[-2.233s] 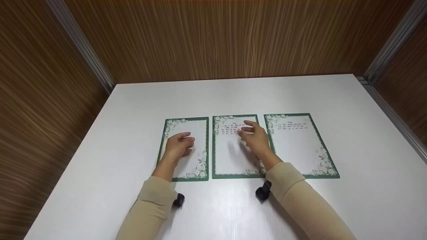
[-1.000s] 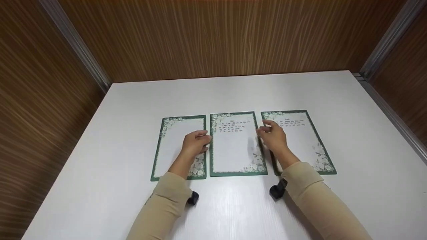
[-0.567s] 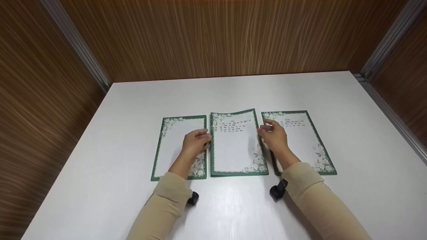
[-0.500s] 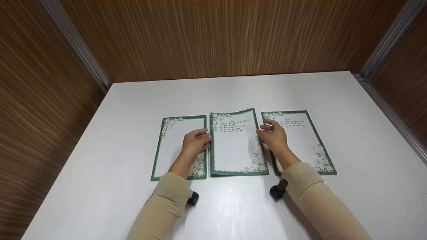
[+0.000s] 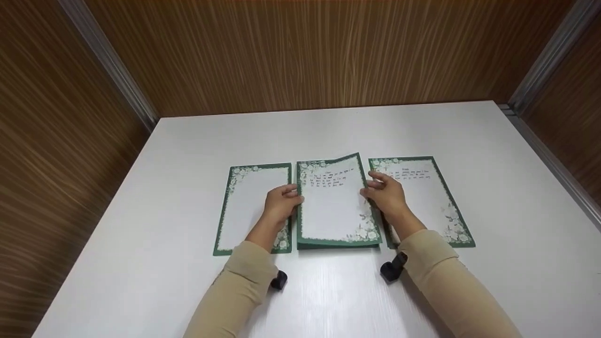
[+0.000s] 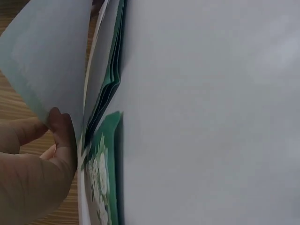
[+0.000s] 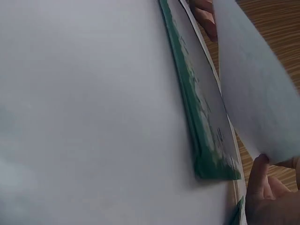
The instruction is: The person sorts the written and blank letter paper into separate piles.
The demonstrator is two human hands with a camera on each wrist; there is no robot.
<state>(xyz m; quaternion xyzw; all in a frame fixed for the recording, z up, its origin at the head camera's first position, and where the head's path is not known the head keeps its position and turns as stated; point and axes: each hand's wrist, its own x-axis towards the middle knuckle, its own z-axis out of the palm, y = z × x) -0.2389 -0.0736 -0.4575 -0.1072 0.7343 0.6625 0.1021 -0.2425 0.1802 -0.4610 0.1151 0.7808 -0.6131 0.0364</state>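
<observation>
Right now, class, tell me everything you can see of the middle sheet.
The middle sheet looks like white paper, green-bordered, with pale flowers in its upper-left and lower-right corners and small lines of writing near the top. Its back looks pale. It is bent, upper-right corner raised, above a pile of green-edged sheets. The left hand and right hand hold its side edges. It lies between the left sheet and right sheet.

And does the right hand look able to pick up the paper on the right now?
Probably not at once: the right hand is near the paper on the right, but it pinches the lifted middle sheet and would need to let go first.
</observation>
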